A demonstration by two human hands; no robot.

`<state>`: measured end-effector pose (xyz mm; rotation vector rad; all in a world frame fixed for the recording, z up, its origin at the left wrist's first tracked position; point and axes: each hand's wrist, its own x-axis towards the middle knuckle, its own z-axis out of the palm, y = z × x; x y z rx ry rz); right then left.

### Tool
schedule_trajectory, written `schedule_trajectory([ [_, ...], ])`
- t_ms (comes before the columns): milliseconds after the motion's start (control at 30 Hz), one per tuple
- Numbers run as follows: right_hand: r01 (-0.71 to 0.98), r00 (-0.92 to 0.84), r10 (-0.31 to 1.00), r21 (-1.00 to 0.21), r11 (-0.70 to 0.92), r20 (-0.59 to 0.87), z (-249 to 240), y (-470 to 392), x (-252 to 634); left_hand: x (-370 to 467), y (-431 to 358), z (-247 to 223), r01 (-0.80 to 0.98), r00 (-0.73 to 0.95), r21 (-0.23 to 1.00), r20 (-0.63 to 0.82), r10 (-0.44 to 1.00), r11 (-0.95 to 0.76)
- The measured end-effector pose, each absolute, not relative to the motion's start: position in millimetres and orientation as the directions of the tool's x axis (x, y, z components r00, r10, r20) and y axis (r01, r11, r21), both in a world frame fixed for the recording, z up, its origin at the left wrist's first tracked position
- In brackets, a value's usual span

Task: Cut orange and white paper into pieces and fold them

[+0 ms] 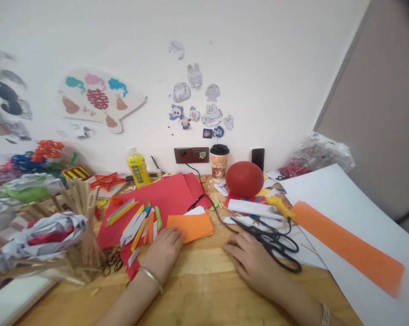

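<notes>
My left hand [166, 249] lies palm down on the wooden table, fingers stretched out and holding nothing. Its fingertips are at the lower left edge of a stack of orange paper [190, 227]. Just beyond it, folded paper strips [136, 227] in white, yellow, orange and green lie on red paper [153, 194]. My right hand [250, 258] rests on the table with its fingers loosely apart and nothing in them. Black-handled scissors [282, 258] lie right beside it, blades pointing up and left.
A red balloon [245, 179], a lidded cup [219, 163] and a yellow drink bottle [138, 167] stand along the wall. A yellow glue gun [279, 207] sits behind the scissors. An orange strip [350, 249] lies on white sheets at right. Wooden sticks [85, 203] crowd the left.
</notes>
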<state>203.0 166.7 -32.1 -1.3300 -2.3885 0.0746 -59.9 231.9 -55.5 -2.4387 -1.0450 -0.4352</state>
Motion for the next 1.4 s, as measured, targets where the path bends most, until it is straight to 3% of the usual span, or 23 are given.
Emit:
schedule_trajectory([
  [233,0.812,-0.455,0.838,-0.246,0.530,0.302,-34,167,204,-65,234,-55,0.787,0.608,-0.283,0.511,0.608,-0.549],
  [400,0.818,-0.455,0.839,-0.233,0.526,0.297,-33,167,202,-75,252,-64,0.821,0.550,-0.203,0.534,0.642,-0.534],
  [900,0.805,-0.468,0.809,-0.205,0.556,0.355,-33,166,203,-73,253,-51,0.771,0.604,-0.168,0.500,0.621,-0.614],
  [1100,0.797,-0.453,0.807,-0.233,0.557,0.379,-30,166,203,-63,234,-30,0.772,0.576,-0.219,0.639,0.510,-0.597],
  [1233,0.767,-0.435,0.791,-0.283,0.576,0.430,-24,161,204,-37,201,-23,0.708,0.603,-0.105,0.606,0.520,-0.699],
  [1300,0.720,-0.509,0.753,-0.274,0.638,0.417,-21,157,205,-22,184,-24,0.682,0.621,0.011,0.520,0.587,-0.731],
  [1400,0.626,-0.658,0.666,-0.237,0.743,0.351,-19,153,203,-8,168,-29,0.601,0.709,0.080,0.408,0.576,-0.796],
])
